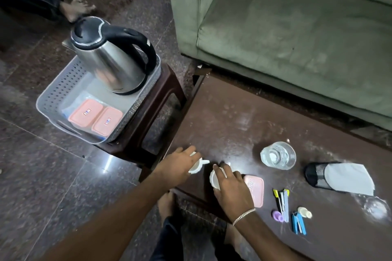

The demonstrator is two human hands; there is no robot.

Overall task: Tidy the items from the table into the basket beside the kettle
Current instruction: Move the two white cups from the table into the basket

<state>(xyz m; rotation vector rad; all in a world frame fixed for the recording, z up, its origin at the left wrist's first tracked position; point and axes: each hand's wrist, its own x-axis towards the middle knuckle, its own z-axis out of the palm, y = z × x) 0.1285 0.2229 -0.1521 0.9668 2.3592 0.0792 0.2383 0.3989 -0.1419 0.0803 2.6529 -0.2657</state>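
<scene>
A green sofa (297, 27) fills the upper right, and in front of it stands a low brown table (244, 116) dusted with pale smears. To the left, on a dark stool (161, 99), sits a grey perforated basket (57, 95) carrying a steel kettle (112, 59) at its far end and two pink-lidded boxes (95, 119) side by side at its near end. On the table, toward the right, a black mesh holder (317, 175) lies on its side with grey paper (350, 178) sticking out, and a clear glass (277, 155) stands upright near it. At the table's near left corner, the left hand (180, 164) closes its fingers over a small white cup (196, 167), and the right hand (231, 190) grips a second white cup (215, 179), both cups resting on or just above the tabletop. A pink lid (255, 190) lies just beside the right hand. Nearer the front edge are pens (283, 203), a blue clip (298, 222), a purple cap (277, 216) and a small cream bottle (305, 212).
</scene>
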